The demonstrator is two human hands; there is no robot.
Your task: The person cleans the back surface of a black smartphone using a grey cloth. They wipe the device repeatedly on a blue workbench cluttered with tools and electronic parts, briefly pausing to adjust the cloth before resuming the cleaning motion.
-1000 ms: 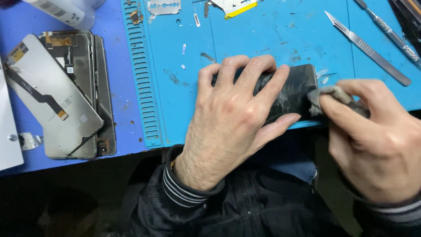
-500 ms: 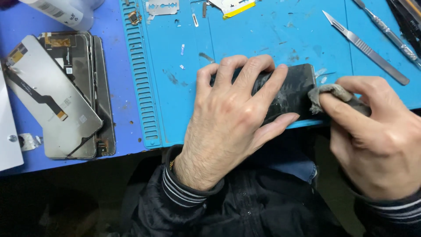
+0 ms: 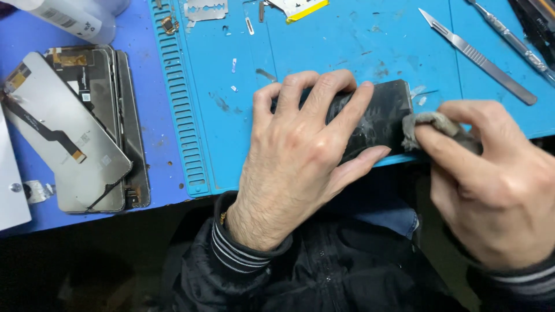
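The left hand [image 3: 306, 150] presses flat on a dark phone [image 3: 381, 118] at the near edge of the blue mat [image 3: 231, 138], while the right hand [image 3: 491, 179] pinches a grey cloth [image 3: 430, 124] against its end; a scalpel [image 3: 477, 58] lies beyond.

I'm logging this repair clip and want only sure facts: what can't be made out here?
Head view only:
- Most of the dark phone panel: covered by the left hand.
- The grey cloth: mostly bunched under the right hand fingers.
- White bottle and the tools at top right: cut off by the frame edge.
- Small parts on the blue mat: too small to identify.
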